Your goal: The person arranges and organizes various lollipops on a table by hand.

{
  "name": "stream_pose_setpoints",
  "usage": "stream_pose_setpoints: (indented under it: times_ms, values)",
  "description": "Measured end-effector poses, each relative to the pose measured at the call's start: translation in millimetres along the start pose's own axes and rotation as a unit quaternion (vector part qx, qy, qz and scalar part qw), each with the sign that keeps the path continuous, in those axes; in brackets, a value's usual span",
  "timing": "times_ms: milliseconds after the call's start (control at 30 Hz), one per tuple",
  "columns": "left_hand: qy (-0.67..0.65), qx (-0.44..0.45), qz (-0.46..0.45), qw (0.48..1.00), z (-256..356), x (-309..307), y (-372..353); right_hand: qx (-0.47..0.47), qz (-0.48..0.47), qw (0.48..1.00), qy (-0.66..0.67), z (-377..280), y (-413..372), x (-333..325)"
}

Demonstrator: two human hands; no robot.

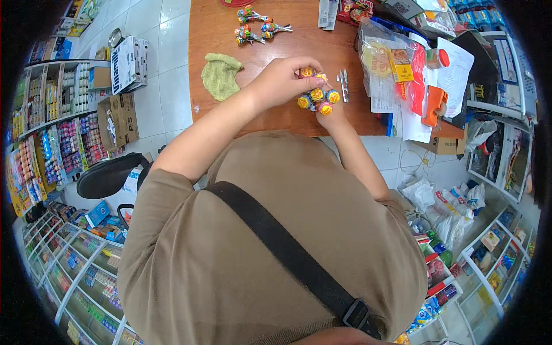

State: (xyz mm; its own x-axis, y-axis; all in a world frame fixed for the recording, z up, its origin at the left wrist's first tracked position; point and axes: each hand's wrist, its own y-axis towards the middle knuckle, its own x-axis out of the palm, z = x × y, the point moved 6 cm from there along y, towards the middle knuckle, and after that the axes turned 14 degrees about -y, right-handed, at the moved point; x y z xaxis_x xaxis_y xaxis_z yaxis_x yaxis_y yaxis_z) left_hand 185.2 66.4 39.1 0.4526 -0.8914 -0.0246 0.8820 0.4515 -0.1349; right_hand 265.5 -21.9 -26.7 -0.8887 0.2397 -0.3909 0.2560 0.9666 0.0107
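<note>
A small bunch of wrapped lollipops (318, 96), with yellow and coloured heads facing up, is held close to the near edge of the wooden table (264, 118). My left hand (287, 77) comes over the bunch from the left, its fingers and thumb closed on lollipops at the top. From below and to the right, my right hand (332, 117) grips the bunch; most of its fingers and the sticks are hidden. Tied lollipop bundles (250, 35) lie farther back. Scissors (344, 85) lie just right of my hands.
A green cloth (221, 76) lies at the table's left. Plastic packaging (382, 60), papers (456, 72) and an orange tape dispenser (435, 107) crowd the right side. A chair (112, 175) and stocked shelves (57, 98) stand to the left, with a glass case (80, 270) behind.
</note>
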Motion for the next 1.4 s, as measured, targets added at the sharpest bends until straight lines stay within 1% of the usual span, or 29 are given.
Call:
stream_pose_setpoints:
  times_ms: [67,167,267,367,467,567,667,767,867,967,1067,1167,1267,1300,1367,1400]
  values:
    - [0.059,-0.011,0.003,0.998,12,0,-2,0.022,-0.007,0.998,0.057,5,0,6]
    - [0.037,-0.029,-0.021,0.999,4,3,-2,0.023,-0.033,0.994,0.105,-12,-1,8]
    - [0.06,-0.069,-0.004,0.996,10,4,-5,0.053,-0.028,0.981,0.184,-1,-2,17]
    - [0.087,-0.049,-0.019,0.995,7,5,-5,0.009,-0.035,0.996,0.079,-11,-2,12]
    - [0.067,-0.031,-0.045,0.996,5,7,-7,0.016,-0.075,0.994,0.081,-10,-3,14]
    - [0.095,-0.01,-0.024,0.995,7,8,-8,0.016,-0.071,0.996,0.058,-11,-4,14]
    - [0.151,0.006,0.004,0.989,20,7,-12,0.015,-0.072,0.995,0.069,-10,-1,14]
    - [0.123,0.008,-0.025,0.992,10,9,-12,0.05,-0.077,0.985,0.147,8,0,22]
    - [0.133,-0.014,-0.032,0.99,11,10,-13,0.103,-0.074,0.972,0.196,15,-1,25]
    - [0.166,0.001,-0.046,0.985,14,15,-13,0.167,-0.062,0.955,0.237,0,-5,23]
    - [0.139,0.001,-0.005,0.99,0,14,-12,0.141,-0.077,0.952,0.26,18,-4,31]
    - [0.173,-0.012,-0.005,0.985,10,16,-14,0.143,-0.068,0.947,0.28,32,-8,36]
    - [0.2,0.026,0.0,0.979,12,18,-14,0.174,-0.055,0.904,0.388,43,-9,42]
    - [0.206,0.023,-0.002,0.978,14,19,-14,0.185,-0.05,0.889,0.417,44,-8,43]
    - [0.217,0.017,-0.008,0.976,20,20,-13,0.211,-0.041,0.863,0.457,45,-8,43]
    - [0.231,0.019,-0.003,0.973,20,21,-13,0.221,-0.037,0.863,0.453,45,-9,43]
